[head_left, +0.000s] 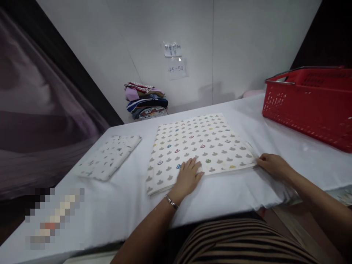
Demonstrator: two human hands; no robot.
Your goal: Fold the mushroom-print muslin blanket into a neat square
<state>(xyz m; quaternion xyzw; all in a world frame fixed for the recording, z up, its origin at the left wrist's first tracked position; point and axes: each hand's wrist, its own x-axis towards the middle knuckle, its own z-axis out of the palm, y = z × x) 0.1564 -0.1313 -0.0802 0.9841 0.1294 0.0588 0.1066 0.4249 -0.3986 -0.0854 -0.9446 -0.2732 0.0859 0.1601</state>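
Observation:
A folded white cloth with a grey and coloured print (200, 141) lies flat in the middle of the white table (225, 190). My left hand (189, 176) rests flat on the cloth's near edge, fingers stretched out, a bracelet on the wrist. My right hand (272, 165) touches the cloth's near right corner, its fingers curled at the edge; whether it pinches the fabric I cannot make out.
A smaller folded printed cloth (108, 159) lies to the left. A stack of folded clothes (145, 101) stands at the back against the wall. A red plastic basket (310, 104) sits at the right. Paper labels (174, 60) hang on the wall.

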